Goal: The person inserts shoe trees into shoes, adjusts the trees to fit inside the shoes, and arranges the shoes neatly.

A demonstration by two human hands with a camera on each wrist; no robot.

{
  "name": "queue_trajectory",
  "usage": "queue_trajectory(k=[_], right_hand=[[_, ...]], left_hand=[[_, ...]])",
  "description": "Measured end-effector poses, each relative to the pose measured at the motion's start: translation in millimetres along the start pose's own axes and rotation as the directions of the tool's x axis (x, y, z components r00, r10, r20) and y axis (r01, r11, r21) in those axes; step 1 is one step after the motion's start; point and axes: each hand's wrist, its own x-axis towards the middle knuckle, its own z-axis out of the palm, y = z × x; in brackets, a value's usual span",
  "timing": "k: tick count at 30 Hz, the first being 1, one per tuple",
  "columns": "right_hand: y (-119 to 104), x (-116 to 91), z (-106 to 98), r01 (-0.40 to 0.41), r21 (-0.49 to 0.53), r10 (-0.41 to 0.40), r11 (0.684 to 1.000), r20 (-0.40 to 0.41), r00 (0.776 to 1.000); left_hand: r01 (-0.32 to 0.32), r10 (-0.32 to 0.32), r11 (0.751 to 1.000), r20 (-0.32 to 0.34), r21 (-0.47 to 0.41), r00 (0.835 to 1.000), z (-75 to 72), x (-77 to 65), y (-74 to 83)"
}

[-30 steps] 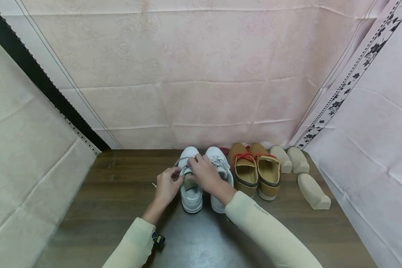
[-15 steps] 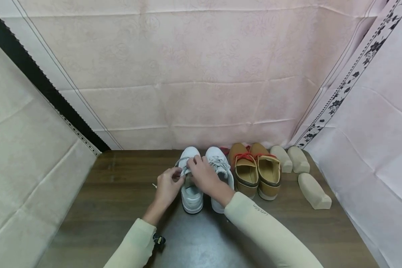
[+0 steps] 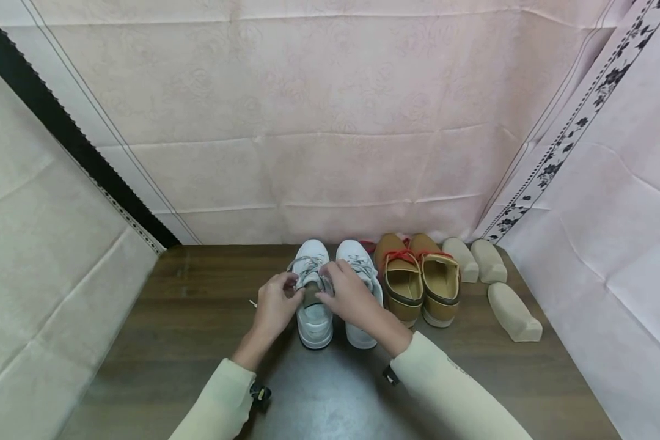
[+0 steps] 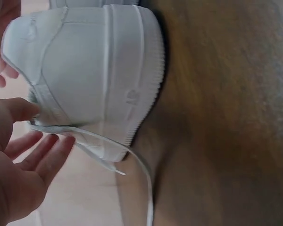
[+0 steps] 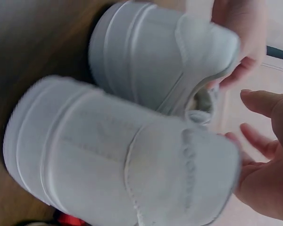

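Note:
Two white sneakers stand side by side: the left sneaker (image 3: 315,324) and the right sneaker (image 3: 361,336). A grey-brown tongue shows in the left one's opening. My left hand (image 3: 275,305) is at its left edge, thumb tip by the collar in the left wrist view. A loose white shoelace (image 4: 101,136) runs from there over the fingertips and hangs down; I cannot tell whether it is pinched. Over the left sneaker's right edge, my right hand (image 3: 352,296) has its fingers loosely bent, thumb and fingers apart, with nothing seen between them in the right wrist view.
Tan shoes (image 3: 401,287) with red laces stand right of the sneakers. Beyond them, several cream blocks with rounded ends (image 3: 514,311) lie on the dark wooden surface (image 3: 209,342). Light patterned cloth (image 3: 308,110) covers the back and both sides.
My right hand has drawn back to the right from the left sneaker's laces, which now show more. The left hand has stayed about where it was.

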Motion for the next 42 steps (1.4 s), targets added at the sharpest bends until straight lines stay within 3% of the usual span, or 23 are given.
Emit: queue_trajectory(k=[12, 19, 29, 36, 42], right_hand=[[2, -23, -2, -0.026, 0.122, 0.026, 0.992, 0.000, 1.000], [14, -39, -10, 0.020, 0.202, 0.000, 0.979, -0.102, 0.995], [43, -65, -32, 0.085, 0.372, 0.005, 0.924, -0.235, 0.972], [71, -85, -53, 0.126, 0.439, 0.011, 0.890, -0.295, 0.955], [97, -103, -72, 0.148, 0.491, 0.006, 0.859, -0.299, 0.954]], left_hand=[[0.000, -0.003, 0.995, 0.032, 0.100, 0.999, -14.7, -7.9, 18.2], [-0.067, 0.067, 0.994, 0.001, 0.085, 0.998, -16.0, -13.1, 21.5], [-0.160, 0.161, 0.986, 0.026, -0.049, 0.987, -19.6, -14.8, 36.8], [-0.120, 0.146, 0.970, 0.112, -0.212, 0.983, -14.5, -14.8, 52.5], [-0.065, 0.125, 0.948, 0.176, -0.311, 0.976, -4.3, -12.1, 58.0]])
